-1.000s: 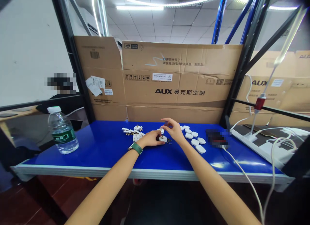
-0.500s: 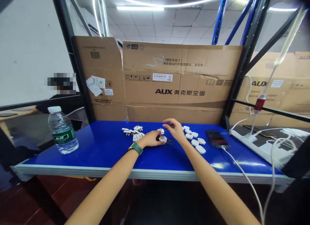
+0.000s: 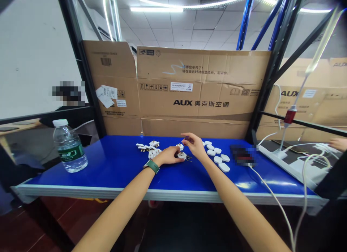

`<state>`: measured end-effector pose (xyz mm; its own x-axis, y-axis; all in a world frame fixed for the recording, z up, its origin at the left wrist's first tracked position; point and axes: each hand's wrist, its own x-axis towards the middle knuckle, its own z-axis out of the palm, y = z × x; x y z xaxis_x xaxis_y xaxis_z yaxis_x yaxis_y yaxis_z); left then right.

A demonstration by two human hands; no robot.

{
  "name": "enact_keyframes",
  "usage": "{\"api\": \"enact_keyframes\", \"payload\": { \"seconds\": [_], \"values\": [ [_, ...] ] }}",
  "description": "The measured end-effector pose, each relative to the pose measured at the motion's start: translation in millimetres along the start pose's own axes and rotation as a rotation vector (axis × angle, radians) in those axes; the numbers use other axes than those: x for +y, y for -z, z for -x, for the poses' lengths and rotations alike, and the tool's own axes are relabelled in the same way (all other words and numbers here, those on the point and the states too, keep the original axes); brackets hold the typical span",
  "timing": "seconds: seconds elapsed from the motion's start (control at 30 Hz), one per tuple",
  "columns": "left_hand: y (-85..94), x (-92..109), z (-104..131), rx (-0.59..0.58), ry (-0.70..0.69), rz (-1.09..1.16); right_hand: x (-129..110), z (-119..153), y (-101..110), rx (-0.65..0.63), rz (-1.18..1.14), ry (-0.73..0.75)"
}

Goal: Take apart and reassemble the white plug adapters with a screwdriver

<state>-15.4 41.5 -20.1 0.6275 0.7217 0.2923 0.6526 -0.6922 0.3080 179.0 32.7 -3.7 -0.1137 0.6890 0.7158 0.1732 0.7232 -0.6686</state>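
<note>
My left hand (image 3: 170,155), with a green-strapped watch (image 3: 152,166) on its wrist, closes its fingers on a white plug part (image 3: 181,156) resting on the blue table. Metal pieces stand up from that part. Just behind it is another white plug part (image 3: 179,147). My right hand (image 3: 194,145) hovers to the right of both, thumb and fingertips pinched; anything between them is too small to make out. Several small dark screws (image 3: 189,158) lie between the hands. Left of my left hand is a group of white plug parts with pins (image 3: 154,144), partly hidden by the hand.
Several white covers (image 3: 224,167) lie to the right, near a dark, blurred-out device (image 3: 242,155) with a white cable. A water bottle (image 3: 69,147) stands left. Cardboard (image 3: 200,129) walls the back. A power strip (image 3: 287,165) runs along the right; another person's hand (image 3: 338,144) is beyond it.
My right hand has shifted very slightly left, its fingers still pinched. My left hand stays on the plug part. Another person's hand has appeared at the far right.
</note>
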Motion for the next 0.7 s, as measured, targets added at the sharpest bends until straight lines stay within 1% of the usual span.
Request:
{"api": "enact_keyframes", "payload": {
  "seconds": [0.17, 0.27, 0.37, 0.4, 0.47, 0.57, 0.63, 0.7],
  "values": [
    [1.9, 3, 1, -0.005, 0.008, -0.01, -1, 0, 1, 0.037, 0.002, -0.069],
    [1.5, 3, 1, -0.002, 0.021, -0.025, -2, 1, 2, 0.035, -0.022, -0.088],
    [2.2, 0, 1, 0.025, 0.02, -0.051, -3, 1, 2, 0.048, -0.062, -0.091],
    [2.9, -1, 1, 0.036, 0.019, -0.062, -4, 1, 3, 0.076, -0.083, -0.084],
    [4.6, -3, 2, 0.059, 0.023, -0.087, -6, 1, 4, 0.171, -0.115, -0.06],
    [5.3, -7, 1, 0.077, 0.047, -0.092, -7, -1, 9, 0.331, -0.048, -0.022],
    [3.2, -9, -1, 0.092, 0.079, -0.044, -5, -1, 13, 0.37, 0.05, -0.009],
    [-0.9, -11, -3, 0.125, 0.137, 0.012, -3, -1, 16, 0.368, 0.123, 0.0]
  ]
}}
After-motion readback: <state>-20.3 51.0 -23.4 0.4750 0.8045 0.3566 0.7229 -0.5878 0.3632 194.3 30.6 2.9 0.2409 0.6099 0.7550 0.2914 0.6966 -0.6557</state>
